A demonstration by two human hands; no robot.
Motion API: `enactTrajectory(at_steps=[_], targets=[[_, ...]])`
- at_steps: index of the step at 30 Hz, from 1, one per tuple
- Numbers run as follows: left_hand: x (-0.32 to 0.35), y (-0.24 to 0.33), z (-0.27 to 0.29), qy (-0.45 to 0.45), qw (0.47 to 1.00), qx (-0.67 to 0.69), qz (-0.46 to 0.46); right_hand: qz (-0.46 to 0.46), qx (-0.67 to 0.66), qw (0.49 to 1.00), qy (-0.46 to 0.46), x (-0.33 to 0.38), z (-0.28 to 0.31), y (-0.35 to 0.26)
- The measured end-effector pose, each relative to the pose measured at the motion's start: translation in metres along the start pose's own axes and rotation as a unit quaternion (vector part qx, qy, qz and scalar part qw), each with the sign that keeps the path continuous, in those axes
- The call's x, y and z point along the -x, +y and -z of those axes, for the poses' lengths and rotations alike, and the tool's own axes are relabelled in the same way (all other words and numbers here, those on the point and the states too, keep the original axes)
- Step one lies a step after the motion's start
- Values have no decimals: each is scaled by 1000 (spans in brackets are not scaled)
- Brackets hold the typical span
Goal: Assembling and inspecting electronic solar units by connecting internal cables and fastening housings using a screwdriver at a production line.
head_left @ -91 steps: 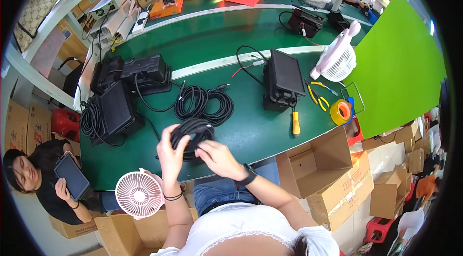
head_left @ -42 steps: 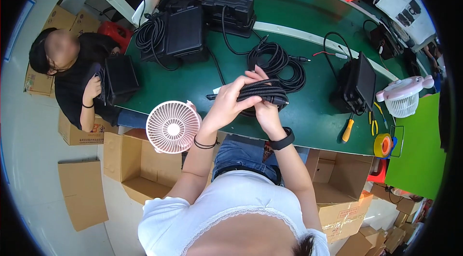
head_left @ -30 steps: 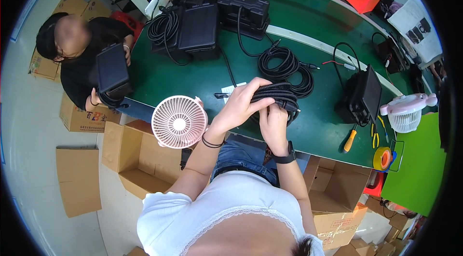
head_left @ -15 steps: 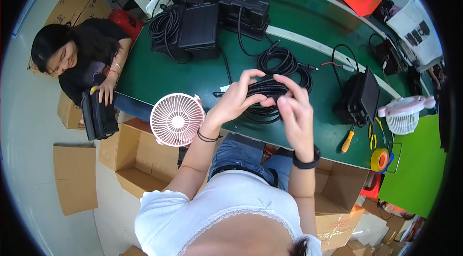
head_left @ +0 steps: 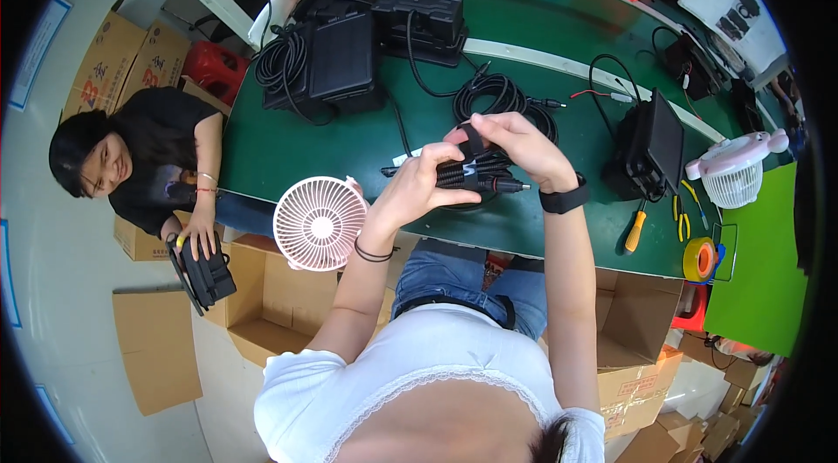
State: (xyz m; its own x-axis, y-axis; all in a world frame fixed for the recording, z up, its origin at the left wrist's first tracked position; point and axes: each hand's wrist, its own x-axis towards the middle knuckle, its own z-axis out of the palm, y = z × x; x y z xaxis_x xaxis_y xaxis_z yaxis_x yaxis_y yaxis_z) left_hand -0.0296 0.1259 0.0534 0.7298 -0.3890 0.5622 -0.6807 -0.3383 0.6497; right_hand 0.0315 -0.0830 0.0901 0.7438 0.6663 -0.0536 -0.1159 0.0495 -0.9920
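Note:
Over the near edge of the green table, my left hand is wrapped round a folded bundle of black cable, its thumb along the near side. A black plug end sticks out of the bundle to the right. My right hand is above it, thumb and fingers pinching a black strap that loops up from the bundle's middle. Part of the strap and cable is hidden behind the fingers. Just beyond lies another coil of black cable.
Black cases with cable stand at the back left; a black box stands right. A pink fan is beside my left forearm. A screwdriver, pliers and yellow tape lie right. At left, a person holds a black case.
The loose loops are now gathered into a tighter bundle with its plug pointing right. My right hand has risen and pulls the strap up. The person's case at left sits lower in view.

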Motion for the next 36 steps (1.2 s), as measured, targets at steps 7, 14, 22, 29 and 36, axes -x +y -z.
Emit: enactTrajectory(at_steps=[7,14,22,29,36], targets=[[-5,17,5,26,984,96,145,236,168,918,270,44,-15,-31],[-21,21,4,60,982,61,171,29,160,962,217,63,-73,44],[-18,21,6,19,978,28,206,77,-214,943,242,16,-84,78],[-25,31,-2,101,968,93,212,49,185,918,347,39,-91,47],[-29,7,0,148,978,-55,135,131,344,872,322,44,-97,52]])
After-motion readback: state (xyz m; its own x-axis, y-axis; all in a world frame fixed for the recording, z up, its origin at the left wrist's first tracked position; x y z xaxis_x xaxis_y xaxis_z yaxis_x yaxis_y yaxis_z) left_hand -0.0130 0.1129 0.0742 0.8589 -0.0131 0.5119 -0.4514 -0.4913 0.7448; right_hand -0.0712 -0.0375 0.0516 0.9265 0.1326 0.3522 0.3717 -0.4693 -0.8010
